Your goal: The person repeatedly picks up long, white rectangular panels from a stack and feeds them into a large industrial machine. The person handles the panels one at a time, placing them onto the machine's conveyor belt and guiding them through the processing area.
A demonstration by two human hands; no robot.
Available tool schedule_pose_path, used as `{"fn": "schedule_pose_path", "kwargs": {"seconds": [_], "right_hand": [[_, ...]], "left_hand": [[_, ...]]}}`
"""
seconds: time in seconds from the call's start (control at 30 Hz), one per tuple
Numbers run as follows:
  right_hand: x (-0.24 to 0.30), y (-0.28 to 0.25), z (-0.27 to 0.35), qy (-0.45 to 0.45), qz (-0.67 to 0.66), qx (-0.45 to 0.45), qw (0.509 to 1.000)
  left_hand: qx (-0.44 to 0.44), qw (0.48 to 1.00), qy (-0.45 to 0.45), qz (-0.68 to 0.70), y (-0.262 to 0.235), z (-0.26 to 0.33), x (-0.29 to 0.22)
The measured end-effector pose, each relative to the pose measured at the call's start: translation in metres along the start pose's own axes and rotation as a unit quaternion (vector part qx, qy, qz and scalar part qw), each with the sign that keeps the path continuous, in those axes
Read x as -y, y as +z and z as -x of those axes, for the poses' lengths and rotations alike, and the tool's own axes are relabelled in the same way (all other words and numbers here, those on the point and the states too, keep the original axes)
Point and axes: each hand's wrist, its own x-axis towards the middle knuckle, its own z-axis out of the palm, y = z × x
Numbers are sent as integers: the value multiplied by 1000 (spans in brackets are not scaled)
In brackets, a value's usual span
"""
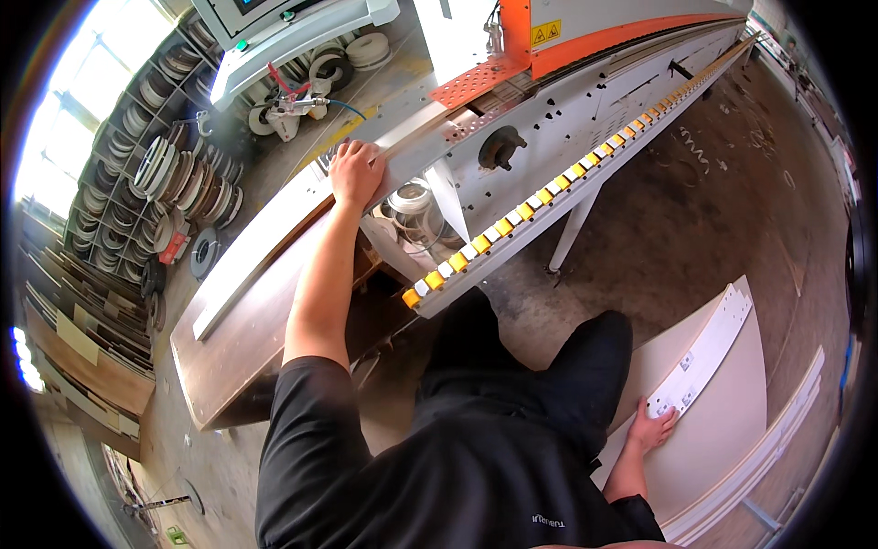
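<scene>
My left hand (357, 172) lies over a long white board (265, 252), its fingers bent across the board's top next to the machine's feed side. The board rests along the edge of a brown wooden table or cabinet (247, 316). Low on the right, my right hand (652, 427) grips the near end of a narrow white board with small holes and labels (702, 357). That board lies on a larger beige panel (732, 412). The underside of each hand's grip is hidden.
An orange and white machine (567, 46) stands ahead. Its long rail with yellow and white rollers (521, 215) slants across toward my legs. A control console (302, 41) is at upper left. Racks of edge-band rolls (137, 174) and stacked boards (82, 339) fill the left; white strips (759, 448) lie at right.
</scene>
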Motion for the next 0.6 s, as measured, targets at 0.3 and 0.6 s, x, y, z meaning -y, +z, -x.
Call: {"fn": "schedule_pose_path", "kwargs": {"seconds": [0.3,0.6], "right_hand": [[3,-5,3,9,6,10,1000],[-2,1,1,1,5,-5,1000]], "left_hand": [[-14,1000,6,2,-1,2,0],[-17,1000,8,-2,3,1,1]]}}
